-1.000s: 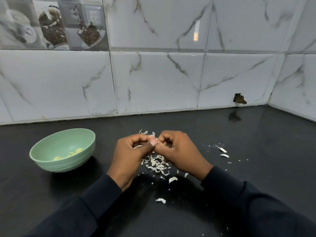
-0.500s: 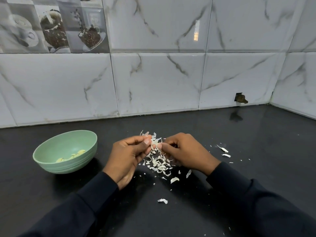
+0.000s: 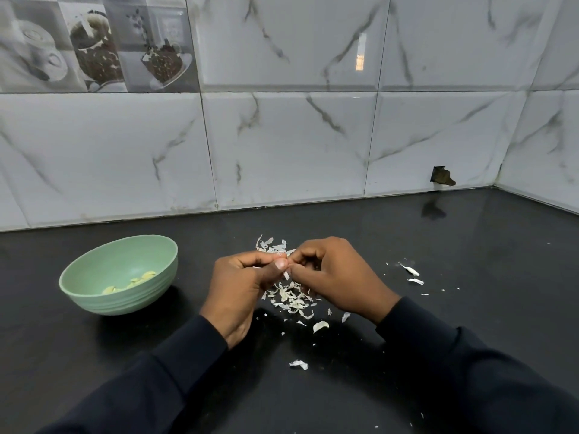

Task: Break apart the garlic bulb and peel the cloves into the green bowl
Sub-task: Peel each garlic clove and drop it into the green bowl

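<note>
View from above a black, glossy desk [image 3: 470, 245] set against a wall of white marble-look tiles [image 3: 282, 151]. 2 hands in dark sleeves meet at the centre. The left hand [image 3: 241, 283] and the right hand [image 3: 332, 277] both have their fingers curled in, fingertips touching, pinching 1 small item between them. This is most likely a garlic clove, though the fingers hide nearly all of it and its long axis cannot be made out. A thin white strip of skin [image 3: 286, 274] hangs down from the pinch.

Directly under the hands lies a loose pile of peelings [image 3: 291, 297], dry, papery, curled and off-white, with smaller flakes scattered to the right and toward the viewer.

The green bowl [image 3: 125, 303] stands on the desk to the left of the hands, well apart from them, at about the same depth. It is round, matt, pale green, with ridged bands around its lower wall. Inside rest a few peeled cloves [image 3: 138, 280], smooth and pale yellow. The left hand is the nearer to the bowl, so a finished clove would travel leftward across bare desk to reach it. Peeling appears to be partway through, and no whole bulb is in sight.
</note>
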